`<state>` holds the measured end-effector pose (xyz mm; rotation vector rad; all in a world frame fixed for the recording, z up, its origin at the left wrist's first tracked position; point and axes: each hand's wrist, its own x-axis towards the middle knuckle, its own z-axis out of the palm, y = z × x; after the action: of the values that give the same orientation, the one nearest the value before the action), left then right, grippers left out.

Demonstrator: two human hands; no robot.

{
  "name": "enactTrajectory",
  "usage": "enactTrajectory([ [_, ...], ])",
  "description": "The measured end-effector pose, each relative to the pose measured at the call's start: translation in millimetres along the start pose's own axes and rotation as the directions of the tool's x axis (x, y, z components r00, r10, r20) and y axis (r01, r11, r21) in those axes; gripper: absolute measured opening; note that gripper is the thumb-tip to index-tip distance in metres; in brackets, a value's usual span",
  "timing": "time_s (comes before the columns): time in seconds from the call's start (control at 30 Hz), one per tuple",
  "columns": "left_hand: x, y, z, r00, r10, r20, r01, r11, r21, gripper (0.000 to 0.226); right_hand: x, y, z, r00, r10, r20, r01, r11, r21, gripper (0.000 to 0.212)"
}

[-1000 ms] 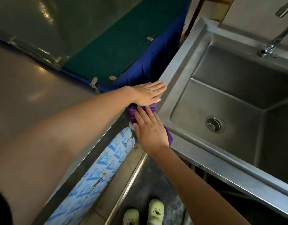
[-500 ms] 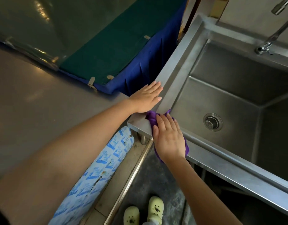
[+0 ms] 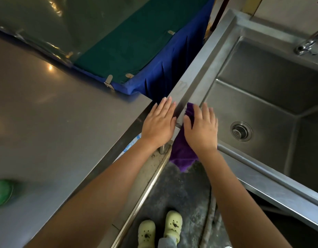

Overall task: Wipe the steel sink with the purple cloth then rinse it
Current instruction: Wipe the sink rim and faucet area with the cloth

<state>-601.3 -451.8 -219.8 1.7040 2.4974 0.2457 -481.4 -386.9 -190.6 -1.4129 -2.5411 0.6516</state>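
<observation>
Presses the purple cloth [image 3: 183, 151] onto the near-left corner rim of the steel sink [image 3: 210, 68] with the right hand [image 3: 201, 129], fingers straight and slightly spread, and lets its lower part hang over the front edge. Lays the left hand [image 3: 159, 125] flat, fingers straight, on the rim's outer edge beside the steel counter [image 3: 56, 122], close to the right hand yet apart from it.

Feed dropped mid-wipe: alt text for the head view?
The right hand presses the purple cloth flat on the near left rim corner of the steel sink; the cloth's tail hangs over the front edge. The left hand lies flat beside it.
</observation>
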Motion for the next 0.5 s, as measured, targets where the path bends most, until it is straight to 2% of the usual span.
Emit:
enactTrajectory([
  [0.07,1,-1,2,1.0,0.016,-0.013,-0.016,1.0,0.018,0.058,-17,2,2,0.984,-0.178,-0.002,0.177,0.98,-0.086,0.054],
  [0.1,2,-2,2,1.0,0.02,-0.015,-0.019,0.999,0.025,0.06,-24,2,8,0.982,-0.191,0.012,0.19,0.973,-0.128,0.056],
  [0.2,1,-7,2,1.0,0.007,0.012,-0.007,0.999,0.04,0.054,-32,-4,23,0.993,-0.108,-0.045,0.098,0.977,-0.187,0.051],
  [0.37,1,3,-8,0.999,-0.005,0.048,0.003,0.999,0.036,0.053,-33,1,23,0.97,-0.129,-0.208,0.087,0.976,-0.199,0.032],
  [0.5,-9,21,-5,0.999,-0.024,0.032,0.023,0.999,0.028,0.057,-41,9,20,0.965,-0.128,-0.227,0.078,0.972,-0.22,0.029],
])
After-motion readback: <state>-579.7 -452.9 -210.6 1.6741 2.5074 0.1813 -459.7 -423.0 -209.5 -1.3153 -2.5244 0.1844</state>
